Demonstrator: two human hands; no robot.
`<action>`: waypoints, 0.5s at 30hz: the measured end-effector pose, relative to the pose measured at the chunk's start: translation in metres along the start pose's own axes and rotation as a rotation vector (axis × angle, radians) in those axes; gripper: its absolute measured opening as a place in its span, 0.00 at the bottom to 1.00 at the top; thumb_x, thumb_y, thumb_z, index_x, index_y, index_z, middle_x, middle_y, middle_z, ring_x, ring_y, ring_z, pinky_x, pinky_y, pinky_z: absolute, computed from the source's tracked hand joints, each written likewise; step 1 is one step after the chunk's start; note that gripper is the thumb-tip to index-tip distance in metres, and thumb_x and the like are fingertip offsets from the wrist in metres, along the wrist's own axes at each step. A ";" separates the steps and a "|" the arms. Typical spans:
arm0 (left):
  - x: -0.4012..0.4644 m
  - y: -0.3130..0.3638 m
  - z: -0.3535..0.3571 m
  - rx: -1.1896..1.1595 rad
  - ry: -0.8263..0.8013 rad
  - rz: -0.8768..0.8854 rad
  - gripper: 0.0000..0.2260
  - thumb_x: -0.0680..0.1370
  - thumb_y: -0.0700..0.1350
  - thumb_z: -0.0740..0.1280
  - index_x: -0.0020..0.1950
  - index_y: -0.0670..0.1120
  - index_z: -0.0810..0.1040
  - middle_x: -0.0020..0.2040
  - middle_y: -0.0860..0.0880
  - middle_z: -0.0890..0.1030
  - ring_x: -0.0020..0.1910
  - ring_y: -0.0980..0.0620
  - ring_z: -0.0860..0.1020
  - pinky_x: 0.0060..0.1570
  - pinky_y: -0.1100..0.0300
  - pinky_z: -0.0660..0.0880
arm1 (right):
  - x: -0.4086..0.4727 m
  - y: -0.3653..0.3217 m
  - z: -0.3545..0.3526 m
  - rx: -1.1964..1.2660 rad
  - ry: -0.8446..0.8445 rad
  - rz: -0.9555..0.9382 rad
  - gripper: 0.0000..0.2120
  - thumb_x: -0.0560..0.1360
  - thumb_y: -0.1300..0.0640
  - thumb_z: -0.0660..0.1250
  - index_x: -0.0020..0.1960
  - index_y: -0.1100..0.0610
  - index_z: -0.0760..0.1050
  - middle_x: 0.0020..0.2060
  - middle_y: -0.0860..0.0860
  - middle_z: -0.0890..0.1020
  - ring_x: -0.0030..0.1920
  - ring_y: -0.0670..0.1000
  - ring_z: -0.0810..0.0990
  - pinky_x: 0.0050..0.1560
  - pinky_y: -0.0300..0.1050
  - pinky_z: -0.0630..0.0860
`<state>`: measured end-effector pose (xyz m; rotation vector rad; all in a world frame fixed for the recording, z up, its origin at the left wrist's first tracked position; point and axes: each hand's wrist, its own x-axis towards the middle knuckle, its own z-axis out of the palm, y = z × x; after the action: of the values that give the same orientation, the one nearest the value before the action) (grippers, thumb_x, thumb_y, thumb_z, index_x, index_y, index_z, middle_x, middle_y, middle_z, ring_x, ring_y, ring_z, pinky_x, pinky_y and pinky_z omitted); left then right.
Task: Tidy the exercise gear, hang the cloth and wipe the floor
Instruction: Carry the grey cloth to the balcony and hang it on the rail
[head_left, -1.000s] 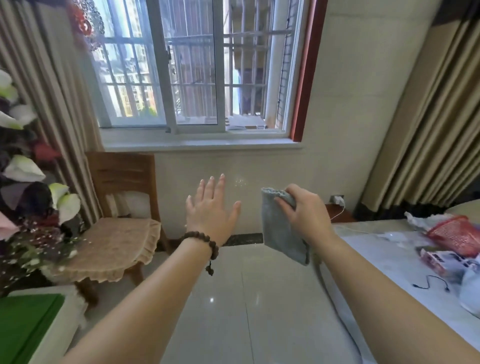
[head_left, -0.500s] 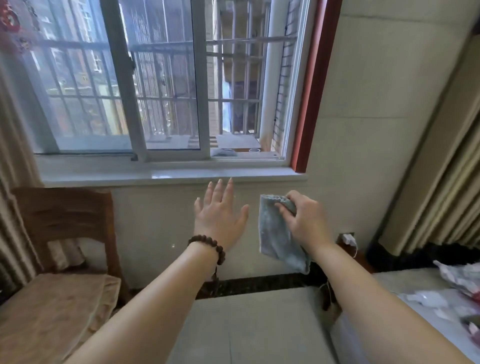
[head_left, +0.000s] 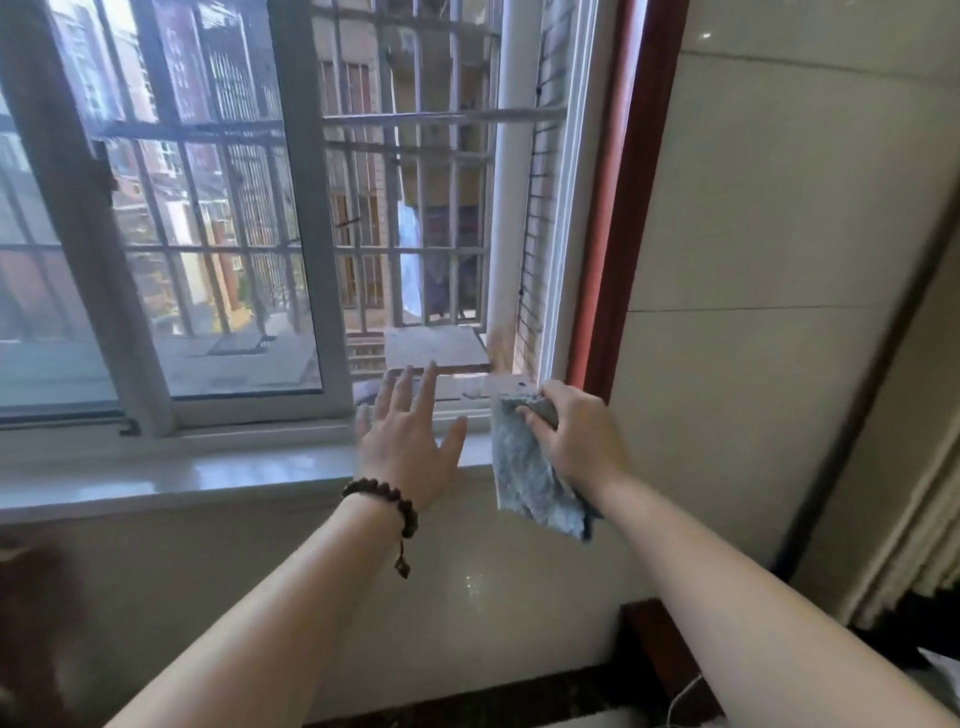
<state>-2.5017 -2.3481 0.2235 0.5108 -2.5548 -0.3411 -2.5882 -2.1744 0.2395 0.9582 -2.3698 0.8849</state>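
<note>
A grey-blue cloth (head_left: 530, 478) hangs from my right hand (head_left: 576, 441), which grips its top edge in front of the window sill (head_left: 208, 478). The cloth droops down past my wrist. My left hand (head_left: 410, 441) is raised beside it with fingers straight and spread, holding nothing, just over the sill's edge. A dark bead bracelet (head_left: 384, 501) sits on my left wrist. The right half of the sliding window (head_left: 415, 208) stands open onto metal bars outside.
A red-brown window frame strip (head_left: 623, 208) runs down the right side of the opening. Pale tiled wall (head_left: 779, 260) fills the right. A beige curtain (head_left: 924, 519) hangs at the far right. A blurred dark chair back (head_left: 36, 597) shows at lower left.
I have moved closer to the window, which now fills the view. Both hands have risen to sill height, the cloth still in my right hand.
</note>
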 end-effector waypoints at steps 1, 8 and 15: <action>0.019 -0.003 0.007 -0.006 0.006 0.002 0.31 0.79 0.62 0.51 0.78 0.55 0.43 0.79 0.51 0.48 0.78 0.51 0.44 0.75 0.46 0.46 | 0.016 0.006 0.007 -0.006 0.017 -0.009 0.07 0.76 0.52 0.66 0.50 0.57 0.74 0.38 0.48 0.77 0.36 0.49 0.71 0.32 0.39 0.64; 0.170 -0.040 0.059 -0.044 0.055 0.081 0.31 0.79 0.62 0.52 0.78 0.55 0.45 0.79 0.51 0.48 0.78 0.51 0.44 0.75 0.46 0.45 | 0.144 0.050 0.074 -0.031 0.071 -0.025 0.06 0.76 0.52 0.66 0.46 0.52 0.71 0.37 0.48 0.76 0.36 0.51 0.73 0.35 0.43 0.66; 0.347 -0.082 0.084 -0.094 0.096 0.160 0.31 0.79 0.62 0.52 0.78 0.54 0.47 0.79 0.50 0.52 0.78 0.50 0.46 0.75 0.44 0.49 | 0.307 0.077 0.136 -0.129 0.150 -0.002 0.10 0.76 0.49 0.66 0.47 0.56 0.73 0.36 0.50 0.77 0.36 0.53 0.74 0.36 0.44 0.67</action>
<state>-2.7995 -2.5550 0.2752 0.2790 -2.4543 -0.3684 -2.8694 -2.3652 0.2953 0.8144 -2.2677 0.7646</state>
